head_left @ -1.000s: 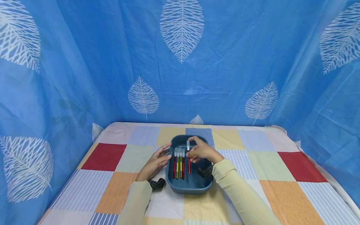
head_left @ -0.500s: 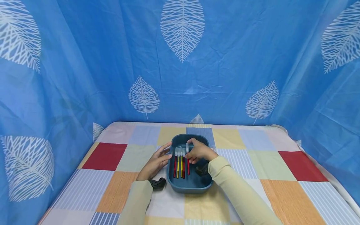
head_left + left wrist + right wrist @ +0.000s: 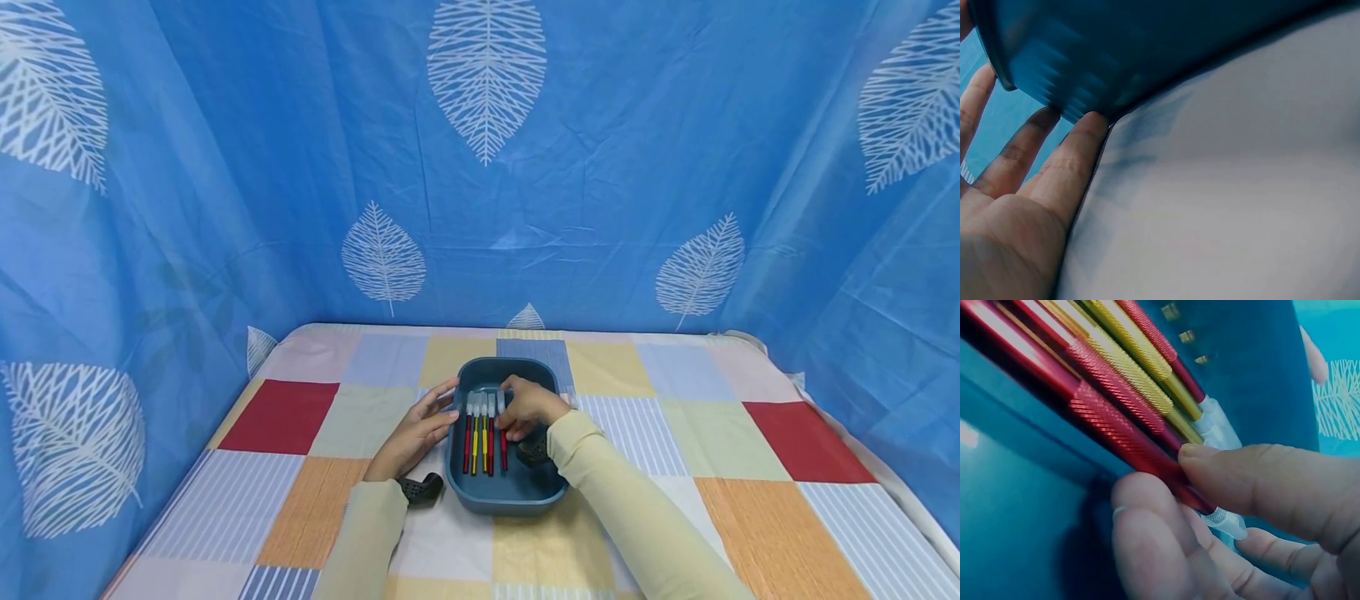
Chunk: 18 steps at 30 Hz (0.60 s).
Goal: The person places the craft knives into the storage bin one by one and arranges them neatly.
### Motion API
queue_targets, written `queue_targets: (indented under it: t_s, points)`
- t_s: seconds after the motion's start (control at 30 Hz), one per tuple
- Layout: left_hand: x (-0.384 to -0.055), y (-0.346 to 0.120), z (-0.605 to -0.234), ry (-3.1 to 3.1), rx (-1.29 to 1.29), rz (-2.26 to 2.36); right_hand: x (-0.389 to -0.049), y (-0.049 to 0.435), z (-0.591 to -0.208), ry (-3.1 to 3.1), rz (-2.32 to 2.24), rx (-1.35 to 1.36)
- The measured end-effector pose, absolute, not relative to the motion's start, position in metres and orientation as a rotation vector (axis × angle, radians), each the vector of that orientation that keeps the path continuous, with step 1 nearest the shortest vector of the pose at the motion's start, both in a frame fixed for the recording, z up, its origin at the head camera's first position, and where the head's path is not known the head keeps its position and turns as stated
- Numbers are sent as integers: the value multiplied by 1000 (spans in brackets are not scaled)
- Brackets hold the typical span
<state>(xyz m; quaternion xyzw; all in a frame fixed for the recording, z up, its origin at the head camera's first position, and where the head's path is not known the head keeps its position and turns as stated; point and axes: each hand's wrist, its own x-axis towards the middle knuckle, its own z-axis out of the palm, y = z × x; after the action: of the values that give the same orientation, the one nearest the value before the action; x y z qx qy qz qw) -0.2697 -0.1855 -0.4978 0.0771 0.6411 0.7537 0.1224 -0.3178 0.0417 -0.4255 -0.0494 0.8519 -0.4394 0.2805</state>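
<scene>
A blue-grey plastic basin (image 3: 506,507) holds several capped craft knives (image 3: 475,446), red and yellow, lying side by side with their clear caps toward the far end. My right hand (image 3: 531,406) reaches inside and pinches a red craft knife (image 3: 1110,428) near its cap, between thumb and fingers. That knife lies just right of the row, and its cap is partly hidden by the fingers. Outside the basin's left wall, my left hand (image 3: 412,435) rests with extended fingers. In the left wrist view its fingertips (image 3: 1091,122) touch the basin's outer side.
The basin stands on a table with a patchwork-patterned cloth (image 3: 360,417). A blue curtain (image 3: 585,208) with white leaf prints hangs behind and along both sides. Black wrist devices (image 3: 422,490) sit below both hands, and the right one is inside the basin.
My right hand has moved down and slightly left, bringing the red craft knife lower and closer to the row. My left hand has stayed at the basin's side.
</scene>
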Motion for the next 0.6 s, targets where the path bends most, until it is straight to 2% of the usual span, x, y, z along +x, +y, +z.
queue_targets:
  t_s: [0.6]
  points:
    - [-270,-183,-498,1881,210,2206,-319,36,-432,2284,-1156,-172]
